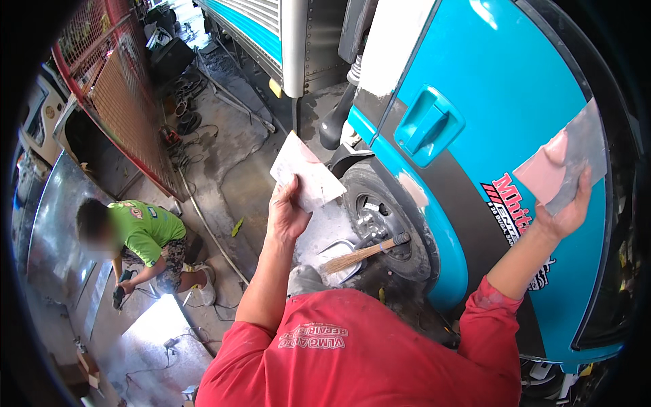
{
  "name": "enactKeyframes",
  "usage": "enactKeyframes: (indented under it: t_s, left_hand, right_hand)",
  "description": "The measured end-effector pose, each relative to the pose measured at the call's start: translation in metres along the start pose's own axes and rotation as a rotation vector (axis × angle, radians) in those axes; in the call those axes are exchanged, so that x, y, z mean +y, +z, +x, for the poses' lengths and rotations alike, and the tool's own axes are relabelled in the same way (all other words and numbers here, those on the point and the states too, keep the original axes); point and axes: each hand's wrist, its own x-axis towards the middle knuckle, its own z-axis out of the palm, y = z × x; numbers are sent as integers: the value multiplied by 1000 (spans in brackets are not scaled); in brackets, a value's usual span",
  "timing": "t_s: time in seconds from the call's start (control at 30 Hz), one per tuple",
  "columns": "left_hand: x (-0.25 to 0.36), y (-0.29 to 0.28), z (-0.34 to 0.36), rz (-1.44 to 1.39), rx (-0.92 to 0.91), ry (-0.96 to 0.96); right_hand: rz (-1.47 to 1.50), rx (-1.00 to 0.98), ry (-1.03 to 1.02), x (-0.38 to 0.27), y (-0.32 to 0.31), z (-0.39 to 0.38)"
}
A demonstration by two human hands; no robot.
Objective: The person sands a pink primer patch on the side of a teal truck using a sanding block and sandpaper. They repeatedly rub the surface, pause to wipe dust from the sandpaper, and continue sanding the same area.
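Note:
My left hand (288, 214) is closed on a flat, pale squarish plate (308, 176) with pinkish smears, its thumb lying on the face. On the right, my raised right hand (568, 211) grips a thin flat grey sheet (584, 152), half of it coated with pink body filler (546, 166). This sheet is in front of the teal vehicle door (495, 74); whether it touches the door I cannot tell. A recessed teal door handle (430, 125) lies between my two hands. Pale filler patches show on the panel above the door edge and on the wheel arch (412, 190).
Below the plate are a wheel (386, 224), a straw hand broom (363, 256) and a dustpan (332, 254). At left a person in a green shirt (152, 227) crouches with a power tool (122, 288) near metal sheets (159, 346). A hose (207, 227) and cables cross the floor beside a red mesh frame (102, 74).

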Motion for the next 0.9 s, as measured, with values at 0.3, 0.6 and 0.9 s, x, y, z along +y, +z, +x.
enactKeyframes:
  t_s: [0.3,0.6,0.9]
  left_hand:
    - [46,28,150,191,-134,7]
    - [86,35,345,512,-310,-200]
    - [78,38,427,817,-421,-209]
  right_hand:
    - [-48,-477,36,72,107,144]
    - [-265,-647,252,136,196,304]
    - [-235,-511,348,147,200,319]
